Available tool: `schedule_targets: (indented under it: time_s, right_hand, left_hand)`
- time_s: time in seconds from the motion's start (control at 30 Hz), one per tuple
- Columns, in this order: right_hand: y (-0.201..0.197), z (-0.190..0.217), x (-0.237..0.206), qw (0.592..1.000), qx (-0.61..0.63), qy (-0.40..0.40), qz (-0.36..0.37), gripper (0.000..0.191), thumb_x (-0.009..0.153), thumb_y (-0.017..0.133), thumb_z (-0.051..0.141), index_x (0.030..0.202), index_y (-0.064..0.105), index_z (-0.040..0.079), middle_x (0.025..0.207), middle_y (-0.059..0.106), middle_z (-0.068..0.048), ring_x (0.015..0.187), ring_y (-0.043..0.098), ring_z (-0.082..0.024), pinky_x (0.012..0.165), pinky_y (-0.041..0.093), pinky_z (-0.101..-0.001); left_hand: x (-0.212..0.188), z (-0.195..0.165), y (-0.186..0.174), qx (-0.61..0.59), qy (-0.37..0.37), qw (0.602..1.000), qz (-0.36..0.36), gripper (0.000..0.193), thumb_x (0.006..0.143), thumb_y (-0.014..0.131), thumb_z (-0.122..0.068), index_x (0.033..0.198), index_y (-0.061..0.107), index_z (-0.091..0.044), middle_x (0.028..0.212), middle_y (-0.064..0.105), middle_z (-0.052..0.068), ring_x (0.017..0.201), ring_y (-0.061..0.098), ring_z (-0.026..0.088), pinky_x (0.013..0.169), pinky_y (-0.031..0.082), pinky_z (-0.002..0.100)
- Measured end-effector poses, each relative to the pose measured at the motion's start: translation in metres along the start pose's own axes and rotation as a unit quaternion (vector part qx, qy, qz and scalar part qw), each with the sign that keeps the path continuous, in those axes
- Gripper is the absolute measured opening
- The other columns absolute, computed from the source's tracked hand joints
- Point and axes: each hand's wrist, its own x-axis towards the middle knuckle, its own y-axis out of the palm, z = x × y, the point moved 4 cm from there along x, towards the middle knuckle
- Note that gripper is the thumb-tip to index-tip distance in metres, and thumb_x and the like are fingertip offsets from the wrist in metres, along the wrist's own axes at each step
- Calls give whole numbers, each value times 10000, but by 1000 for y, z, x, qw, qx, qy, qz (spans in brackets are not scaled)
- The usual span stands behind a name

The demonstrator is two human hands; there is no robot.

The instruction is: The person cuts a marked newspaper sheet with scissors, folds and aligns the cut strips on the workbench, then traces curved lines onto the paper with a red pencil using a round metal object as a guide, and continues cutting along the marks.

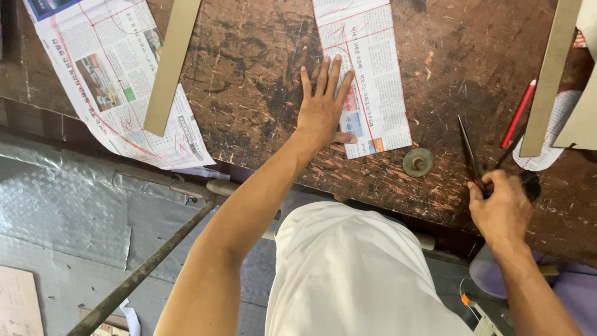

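A worn, scratched brown wooden bench (261, 93) fills the upper part of the view, above a grey ribbed metal floor (68, 211) and a slanting metal rod (143, 267).

The left hand (323, 109) lies flat, fingers spread apart, pressing down the left edge of a narrow newspaper strip (373, 74) marked with red lines. The right hand (500, 208), near the bench's near edge at the right, is closed around the handles of dark scissors (472, 152), whose blades lie apart on the wood and point toward the far side.

Between the two hands, just beside the strip's near right corner, rests a round metal washer (418, 162). Right of the scissors lies a red pencil (518, 113), then a long tan ruler (550, 78) over a rounded paper piece. At far left, a larger newspaper sheet (106, 68) hangs over the bench edge, with another tan ruler (171, 65) laid across it.
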Motion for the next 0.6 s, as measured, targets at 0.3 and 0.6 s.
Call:
schedule_targets:
  time_s: [0.3,0.6]
  right_hand:
    - [25,0,-43,592,738,210,247,661,934,656,143,1531,438,-39,978,702,-65,898,668,-167,814,571,-301]
    - [98,11,-105,809,495,109,297,659,692,897,77,1298,648,8,711,535,30,629,496,-73,558,398,-236]
  left_hand:
    - [2,0,3,-4,-2,1000,24,1581,467,753,-892,1643,96,-65,1678,4,290,1552,-29,459,1179,39,774]
    - [1,-1,2,-1,7,1000,-1,1559,475,771,-876,1634,139,-49,1673,40,301,1550,10,474,1177,67,776]
